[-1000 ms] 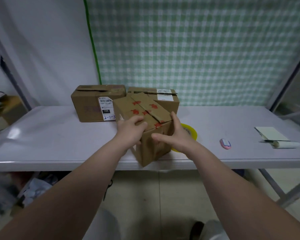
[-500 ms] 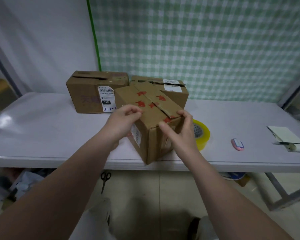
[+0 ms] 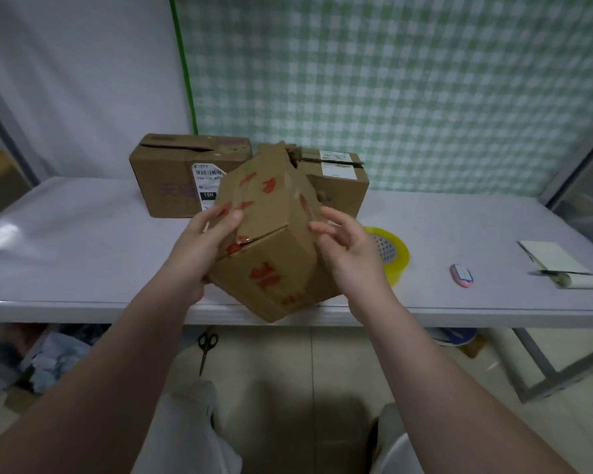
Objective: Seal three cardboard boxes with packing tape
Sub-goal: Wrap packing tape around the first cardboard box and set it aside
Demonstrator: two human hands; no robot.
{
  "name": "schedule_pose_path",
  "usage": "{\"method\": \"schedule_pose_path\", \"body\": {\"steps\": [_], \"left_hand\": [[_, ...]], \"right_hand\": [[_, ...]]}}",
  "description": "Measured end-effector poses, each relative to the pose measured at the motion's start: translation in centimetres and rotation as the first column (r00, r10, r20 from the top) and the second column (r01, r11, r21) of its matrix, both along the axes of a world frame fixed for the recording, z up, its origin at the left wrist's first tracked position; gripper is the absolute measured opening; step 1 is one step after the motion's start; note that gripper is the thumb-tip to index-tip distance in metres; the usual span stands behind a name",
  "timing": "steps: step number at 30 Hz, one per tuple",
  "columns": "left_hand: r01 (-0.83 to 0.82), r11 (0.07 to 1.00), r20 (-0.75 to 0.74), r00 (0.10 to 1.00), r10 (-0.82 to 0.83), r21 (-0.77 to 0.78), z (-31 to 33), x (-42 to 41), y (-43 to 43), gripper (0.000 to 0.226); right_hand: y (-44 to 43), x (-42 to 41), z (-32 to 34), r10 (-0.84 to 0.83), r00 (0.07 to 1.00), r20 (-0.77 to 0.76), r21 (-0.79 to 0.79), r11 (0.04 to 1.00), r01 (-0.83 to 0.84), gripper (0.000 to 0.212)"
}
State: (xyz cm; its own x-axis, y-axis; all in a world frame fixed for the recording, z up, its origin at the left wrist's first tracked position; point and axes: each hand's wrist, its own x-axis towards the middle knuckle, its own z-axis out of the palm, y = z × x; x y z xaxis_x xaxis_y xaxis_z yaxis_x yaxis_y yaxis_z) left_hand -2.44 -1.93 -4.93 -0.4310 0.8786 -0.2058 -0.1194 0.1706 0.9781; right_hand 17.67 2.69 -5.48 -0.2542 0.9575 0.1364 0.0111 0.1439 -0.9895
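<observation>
A small cardboard box with red print (image 3: 267, 234) is tilted up over the front edge of the white table (image 3: 83, 254). My left hand (image 3: 202, 248) grips its left side, thumb on the top face. Loosely spread fingers of my right hand (image 3: 350, 254) touch its right side. A roll of yellowish packing tape (image 3: 392, 254) lies on the table just right of that hand, partly hidden by it. Two more cardboard boxes stand behind: one at the back left (image 3: 175, 176) with a shipping label, one at the back right (image 3: 339, 186).
A small pink and blue object (image 3: 462, 275) lies on the table right of the tape. A notepad and a paper roll (image 3: 562, 268) sit at the far right. Scissors (image 3: 206, 347) lie on the floor under the table, with clutter at the lower left.
The small box has been lifted and tipped so its near end hangs past the table edge. My right hand has loosened from gripping the corner to spread fingers at the side.
</observation>
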Motion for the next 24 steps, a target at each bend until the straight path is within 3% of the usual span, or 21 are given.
{"method": "schedule_pose_path", "body": {"steps": [5,8,11,15,16,19,22,24], "left_hand": [[-0.044,0.992,-0.122,0.992,0.030,-0.115,0.7,-1.5,-0.9,0.041],[0.019,0.984,-0.141,0.989,-0.045,-0.179,1.9,-1.7,-1.1,0.040],[0.115,0.959,-0.123,0.981,-0.151,-0.257,1.5,-3.1,-0.8,0.046],[0.240,0.919,-0.101,0.954,-0.284,-0.313,1.0,-5.9,1.0,0.091],[0.259,0.912,-0.107,0.946,-0.306,-0.319,1.1,-6.3,1.8,0.092],[0.266,0.890,-0.136,0.932,-0.335,-0.370,1.5,-7.5,4.3,0.058],[0.279,0.836,-0.218,0.882,-0.418,-0.473,1.8,-8.2,5.8,0.056],[0.247,0.834,-0.350,0.821,-0.450,-0.493,2.4,-7.4,6.1,0.045]], "right_hand": [[-0.8,-0.6,-0.6,0.033,0.999,0.043,-0.367,0.930,-0.015,0.098],[-0.5,-1.3,-1.0,0.028,1.000,-0.004,-0.367,0.930,-0.028,0.086],[0.3,-1.3,-1.5,-0.085,0.990,0.112,-0.275,0.955,0.113,0.074],[2.2,-0.4,-2.0,-0.075,0.987,0.142,-0.254,0.961,0.109,0.081],[2.7,-0.3,-2.0,-0.049,0.989,0.137,-0.268,0.960,0.085,0.078],[3.9,-0.6,-1.3,0.019,0.995,0.096,-0.311,0.950,0.012,0.054],[6.2,-0.7,-1.4,-0.076,0.991,0.107,-0.284,0.953,0.104,0.068],[8.1,-0.3,-1.2,-0.124,0.981,0.147,-0.238,0.958,0.157,0.078]]}}
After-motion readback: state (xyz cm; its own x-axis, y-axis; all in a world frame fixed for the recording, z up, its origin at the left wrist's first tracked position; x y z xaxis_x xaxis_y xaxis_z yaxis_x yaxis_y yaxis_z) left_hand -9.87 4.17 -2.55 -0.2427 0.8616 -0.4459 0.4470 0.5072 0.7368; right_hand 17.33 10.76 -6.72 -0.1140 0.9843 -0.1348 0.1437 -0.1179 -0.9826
